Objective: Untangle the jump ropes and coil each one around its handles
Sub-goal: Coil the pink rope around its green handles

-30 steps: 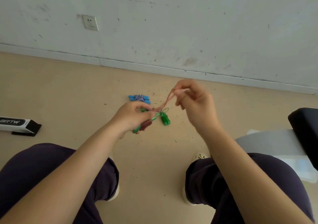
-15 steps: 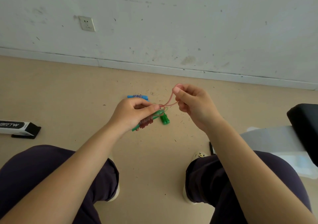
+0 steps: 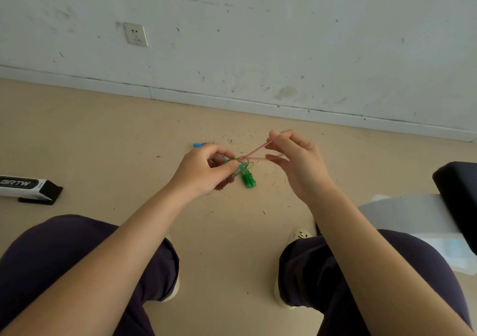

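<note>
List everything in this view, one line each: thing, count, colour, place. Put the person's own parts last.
pink rope: 1, pink, stretched in the air between the two hands
green handle: 1, green, held in the left hand, with dark rope coils beside it
green handle on the floor: 1, green, lying below the hands
blue handle: 1 seen, blue, on the floor behind the left hand, mostly hidden
box: 1, white and black, on the floor at far left
wall socket: 1, white, on the wall, upper left
black object: 1, black, right edge
shoes: 2, cream, on the floor
left hand: 1, grips the green handle
right hand: 1, fingers pinch the pink rope
</note>
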{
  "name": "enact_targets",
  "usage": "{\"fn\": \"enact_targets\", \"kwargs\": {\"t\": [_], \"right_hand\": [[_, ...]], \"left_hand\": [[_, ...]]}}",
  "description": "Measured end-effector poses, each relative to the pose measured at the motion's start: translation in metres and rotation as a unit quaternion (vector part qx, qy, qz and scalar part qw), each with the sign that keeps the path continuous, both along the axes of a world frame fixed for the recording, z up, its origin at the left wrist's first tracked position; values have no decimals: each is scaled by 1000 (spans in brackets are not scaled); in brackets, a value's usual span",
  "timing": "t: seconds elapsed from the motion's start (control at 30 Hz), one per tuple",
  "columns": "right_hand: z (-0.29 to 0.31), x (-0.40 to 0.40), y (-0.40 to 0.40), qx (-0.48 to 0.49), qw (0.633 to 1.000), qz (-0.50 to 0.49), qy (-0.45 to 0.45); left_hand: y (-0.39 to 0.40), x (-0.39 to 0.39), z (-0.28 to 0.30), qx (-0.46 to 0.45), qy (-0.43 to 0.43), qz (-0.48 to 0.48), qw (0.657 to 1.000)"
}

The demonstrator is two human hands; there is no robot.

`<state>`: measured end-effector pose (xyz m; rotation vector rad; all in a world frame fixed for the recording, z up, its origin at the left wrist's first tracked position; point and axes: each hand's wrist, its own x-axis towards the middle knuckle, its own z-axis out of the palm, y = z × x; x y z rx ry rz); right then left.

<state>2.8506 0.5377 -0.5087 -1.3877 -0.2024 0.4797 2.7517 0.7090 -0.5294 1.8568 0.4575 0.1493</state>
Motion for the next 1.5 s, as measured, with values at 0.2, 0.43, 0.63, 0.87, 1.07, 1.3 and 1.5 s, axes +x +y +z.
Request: {"fn": "enact_targets", "kwargs": {"t": [0.2,0.43,0.63,0.87,1.07,1.3,1.5], "right_hand": [[3,-2,6,184,969,88,136],[5,-5,10,197,961,74,179],[1,-8,13,152,968,79,184],[-3,-11,18,139,971,70,182],[-4,7,5,131,980,6,153],[1,-9,7,78,994,66,51],[32,-27,-6,-95,987,109,-72]], "left_hand": [[-6,-3,-3,-113,79,-111,984],[-14,-3,5,-174,34,-131,975],[-23,-5,8,-132,23,-134,982],[-13,1,-3,-114,23,-9,993],[-11,0,-1,-118,15,-136,984],[-4,0,-6,-119,33,-97,988],[-16,-19,34,-114,-2,-103,988]]}}
